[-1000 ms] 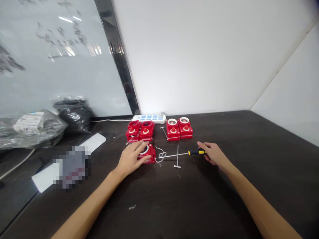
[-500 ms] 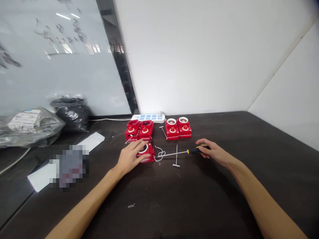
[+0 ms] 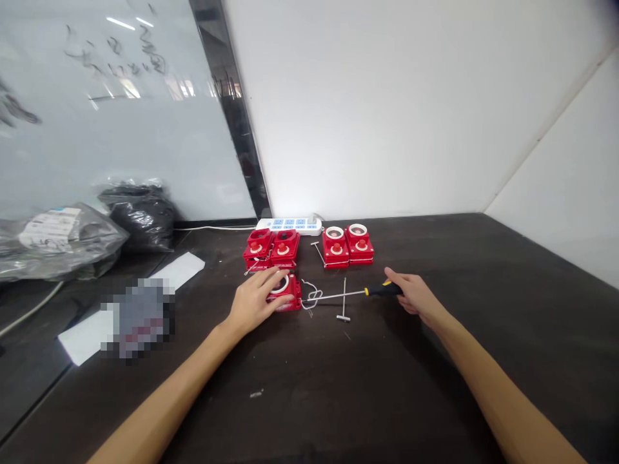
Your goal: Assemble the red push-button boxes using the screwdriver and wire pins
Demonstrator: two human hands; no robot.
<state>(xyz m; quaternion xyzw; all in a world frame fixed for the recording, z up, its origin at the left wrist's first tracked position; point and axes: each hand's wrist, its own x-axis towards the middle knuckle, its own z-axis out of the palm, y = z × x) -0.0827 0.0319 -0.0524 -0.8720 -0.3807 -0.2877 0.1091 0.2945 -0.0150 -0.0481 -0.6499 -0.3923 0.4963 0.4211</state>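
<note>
My left hand (image 3: 254, 298) rests on a red button box (image 3: 286, 293) lying on the dark table (image 3: 338, 386), fingers curled over its near side and gripping it. My right hand (image 3: 414, 295) is closed around the black and yellow handle of a screwdriver (image 3: 355, 293). The screwdriver's long shaft lies low over the table and points left toward the box. A tangle of white wire (image 3: 312, 296) sits between the shaft's tip and the box. A T-shaped metal tool (image 3: 343, 304) lies across under the shaft.
Two pairs of red button boxes (image 3: 271, 248) (image 3: 347, 245) stand behind, before a white power strip (image 3: 289, 225). Plastic bags (image 3: 72, 235) and white paper (image 3: 178, 270) lie at the left. A whiteboard (image 3: 97, 109) and white walls bound the table.
My right hand has closed round the screwdriver handle, which it only touched a second ago. My left hand stays on the red box. The view shifted slightly.
</note>
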